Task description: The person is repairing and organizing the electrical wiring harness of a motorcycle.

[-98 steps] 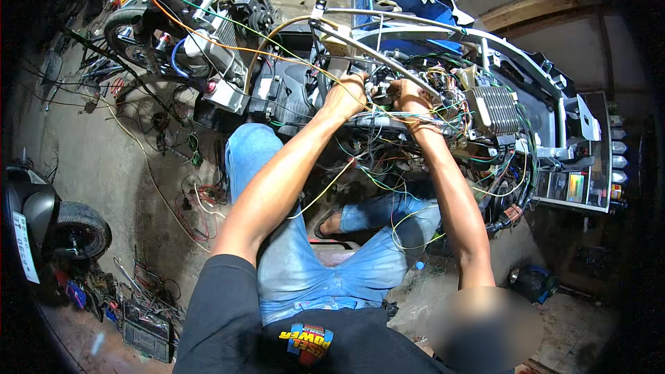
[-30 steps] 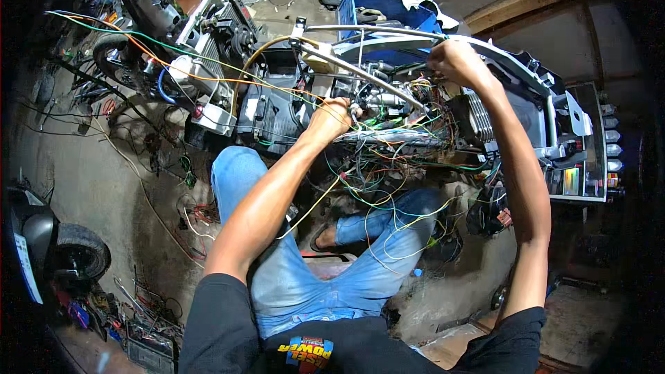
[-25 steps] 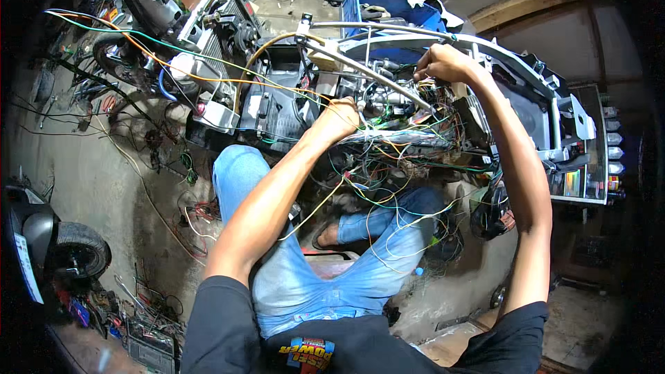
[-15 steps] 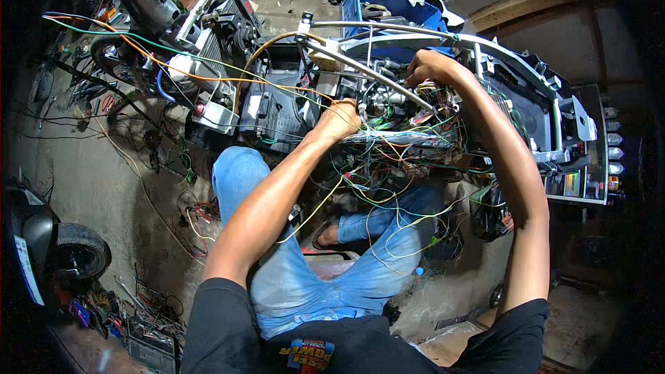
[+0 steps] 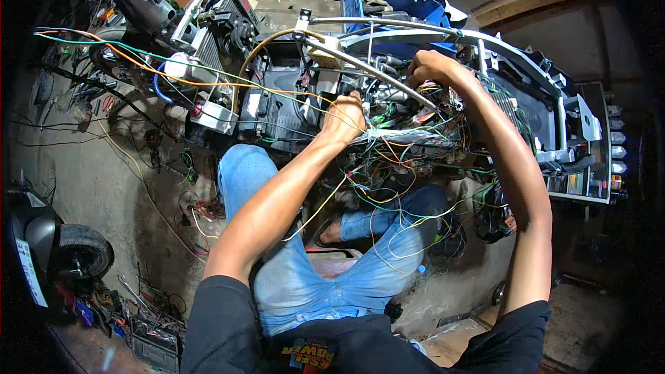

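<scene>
A stripped scooter frame (image 5: 388, 77) with bare metal tubes lies across in front of me, packed with a tangled wiring harness (image 5: 415, 136). Left of its middle, my left hand (image 5: 346, 116) is closed among the wires, knuckles up. What it grips is hidden under the fingers. Long orange and green wires (image 5: 201, 76) run from beside this hand out to the far left. Farther right, my right hand (image 5: 431, 68) reaches over the frame with its fingers curled down beside the slanted tube (image 5: 374, 73). Its fingertips are closed near a cluster of wires, and their hold is hidden.
A radiator (image 5: 211, 31) and a white reservoir (image 5: 213, 116) stand at the left end. Behind the frame sits a blue crate (image 5: 388, 7) of parts. Loose wires hang over my knees. A wheel (image 5: 80, 253) and scattered tools (image 5: 149, 336) lie at the lower left.
My left hand has shifted slightly right and turned a little. The long orange and green wires have swung lower at the left. My right hand stays nearly in place.
</scene>
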Motion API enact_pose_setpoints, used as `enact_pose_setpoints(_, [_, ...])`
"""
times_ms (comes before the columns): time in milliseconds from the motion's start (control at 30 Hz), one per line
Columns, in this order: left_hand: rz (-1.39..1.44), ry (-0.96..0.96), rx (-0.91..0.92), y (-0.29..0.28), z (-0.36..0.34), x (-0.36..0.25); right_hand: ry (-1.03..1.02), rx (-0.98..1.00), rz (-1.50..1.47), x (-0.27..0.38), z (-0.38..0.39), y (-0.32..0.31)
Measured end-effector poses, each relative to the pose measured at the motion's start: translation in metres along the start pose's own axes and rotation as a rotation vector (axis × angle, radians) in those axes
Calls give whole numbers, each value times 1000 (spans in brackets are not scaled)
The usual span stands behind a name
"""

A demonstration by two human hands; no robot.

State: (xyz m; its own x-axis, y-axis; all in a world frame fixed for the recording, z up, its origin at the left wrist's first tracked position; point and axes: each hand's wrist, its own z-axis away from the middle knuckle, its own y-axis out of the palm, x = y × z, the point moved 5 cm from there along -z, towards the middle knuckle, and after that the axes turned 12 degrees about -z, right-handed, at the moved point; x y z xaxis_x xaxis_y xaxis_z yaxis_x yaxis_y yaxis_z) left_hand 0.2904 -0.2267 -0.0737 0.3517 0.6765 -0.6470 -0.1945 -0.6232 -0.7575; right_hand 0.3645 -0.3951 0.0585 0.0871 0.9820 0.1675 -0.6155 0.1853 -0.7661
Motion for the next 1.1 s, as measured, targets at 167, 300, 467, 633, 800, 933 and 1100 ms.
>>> enact_pose_setpoints(167, [-68, -13, -42, 3, 0, -3, -35, 4, -3, 9, 6, -1])
enact_pose_setpoints(300, [-13, -65, -28, 7, 0, -3, -63, 4, -46, 5, 6, 2])
enact_pose_setpoints(467, [-84, -37, -76, 6, 1, -3, -45, 41, -11, 3, 0, 5])
enact_pose_setpoints(633, [-47, -23, -72, 3, 0, -10, -165, 175, -23, -13, -15, 14])
enact_pose_setpoints(800, [-40, -45, -60, -3, 3, -10, -152, 215, -3, 3, -10, 15])
enact_pose_setpoints(933, [-61, -77, -28, 1, 0, -8, -164, 234, 33, 8, -9, 14])
enact_pose_setpoints(1100, [-53, -89, -26, 4, 0, -9, -123, 230, 40, 1, -10, 16])
